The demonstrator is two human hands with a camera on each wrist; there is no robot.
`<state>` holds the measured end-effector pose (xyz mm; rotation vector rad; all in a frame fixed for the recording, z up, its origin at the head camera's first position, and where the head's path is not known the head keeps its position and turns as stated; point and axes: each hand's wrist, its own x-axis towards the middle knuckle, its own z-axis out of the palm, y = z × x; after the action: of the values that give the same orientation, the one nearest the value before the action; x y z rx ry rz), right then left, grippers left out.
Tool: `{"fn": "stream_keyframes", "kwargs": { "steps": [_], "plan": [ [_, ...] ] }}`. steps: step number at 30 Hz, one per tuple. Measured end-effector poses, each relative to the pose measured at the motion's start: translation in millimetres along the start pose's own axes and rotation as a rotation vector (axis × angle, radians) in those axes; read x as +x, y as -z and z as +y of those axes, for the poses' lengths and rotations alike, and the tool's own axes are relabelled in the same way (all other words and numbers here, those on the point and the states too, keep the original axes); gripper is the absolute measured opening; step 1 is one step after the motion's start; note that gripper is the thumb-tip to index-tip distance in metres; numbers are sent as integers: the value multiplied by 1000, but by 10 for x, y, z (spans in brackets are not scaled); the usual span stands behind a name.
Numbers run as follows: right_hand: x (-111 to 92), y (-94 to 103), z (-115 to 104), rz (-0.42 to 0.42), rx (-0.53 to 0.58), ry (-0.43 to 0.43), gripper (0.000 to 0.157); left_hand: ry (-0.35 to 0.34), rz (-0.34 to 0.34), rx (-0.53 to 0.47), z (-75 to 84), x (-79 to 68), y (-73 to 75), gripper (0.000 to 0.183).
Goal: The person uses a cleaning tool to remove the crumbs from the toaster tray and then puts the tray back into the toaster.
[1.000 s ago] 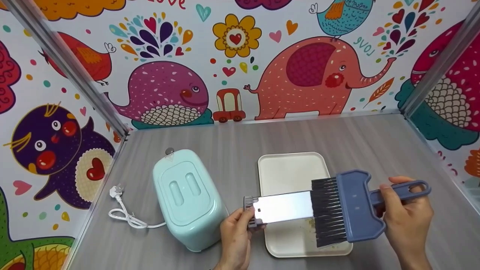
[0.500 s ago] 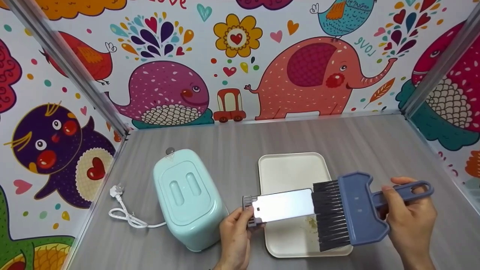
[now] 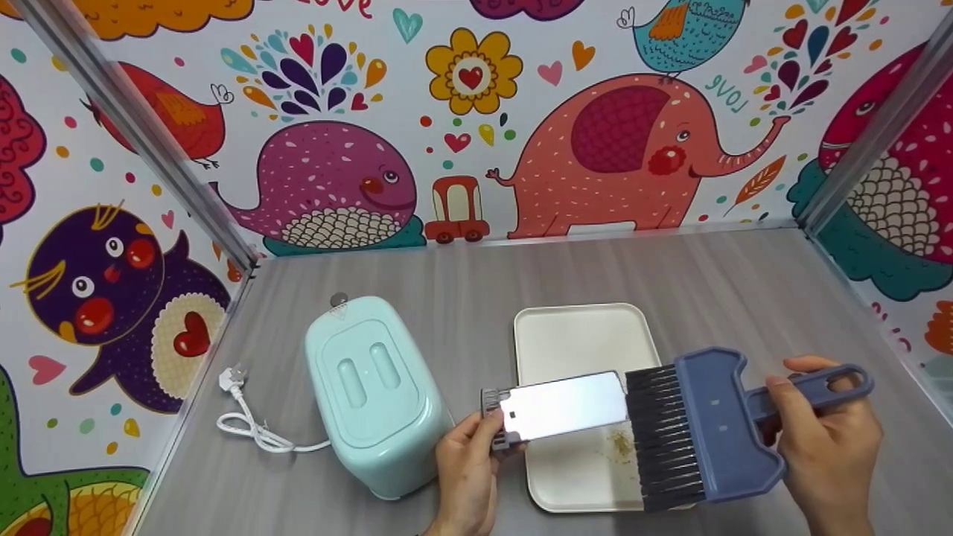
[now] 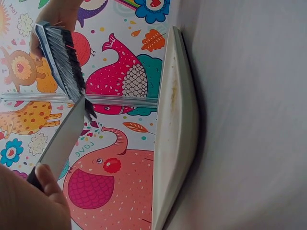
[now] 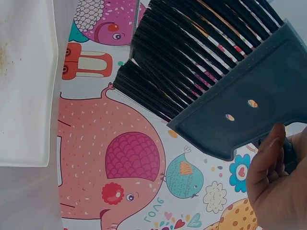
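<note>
My left hand (image 3: pixel 467 465) pinches the grey end of a shiny metal crumb tray (image 3: pixel 566 408), thumb on top. It is held above a cream serving tray (image 3: pixel 581 335), where a small patch of brown crumbs (image 3: pixel 619 444) lies. On the right, my right hand (image 3: pixel 830 439) grips the handle of a wide blue brush (image 3: pixel 726 424) with black bristles (image 3: pixel 666 439). The bristles stand at the crumb tray's far end; whether they touch it I cannot tell. In the left wrist view, the crumb tray (image 4: pixel 64 136) tilts up toward the brush (image 4: pixel 62 60).
A mint-green toaster (image 3: pixel 376 394) with its lid on stands left of my left hand. Its white cord and plug (image 3: pixel 253 424) lie on the grey table (image 3: pixel 447 298). Patterned panels (image 3: pixel 476 149) close off the back and sides.
The brush has moved right and slightly toward me, from over the crumb tray's end to its edge. More of the crumb patch shows below. My left hand has stayed nearly still.
</note>
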<state>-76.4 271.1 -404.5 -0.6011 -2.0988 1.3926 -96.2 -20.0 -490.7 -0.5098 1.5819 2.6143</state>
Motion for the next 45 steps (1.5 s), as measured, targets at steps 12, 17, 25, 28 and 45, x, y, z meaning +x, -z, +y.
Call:
{"fn": "stream_keyframes", "kwargs": {
  "steps": [12, 17, 25, 28, 45],
  "plan": [
    [-46, 0, -28, 73, 172, 26, 17, 18, 12, 21, -22, 19, 2, 21],
    [-90, -83, 5, 25, 154, 32, 12, 18, 13, 21, -30, 14, 4, 22],
    [-189, -229, 17, -103, 450, -136, 16, 15, -19, -7, -9, -9, 4, 22],
    [-257, -292, 15, -145, 525, -156, 17, 20, -27, -3, -4, -9, 9, 24],
    [-518, -537, 156, -361, 531, -41, 25, 4, -30, -32, -16, -1, -10, 19]
  ]
}}
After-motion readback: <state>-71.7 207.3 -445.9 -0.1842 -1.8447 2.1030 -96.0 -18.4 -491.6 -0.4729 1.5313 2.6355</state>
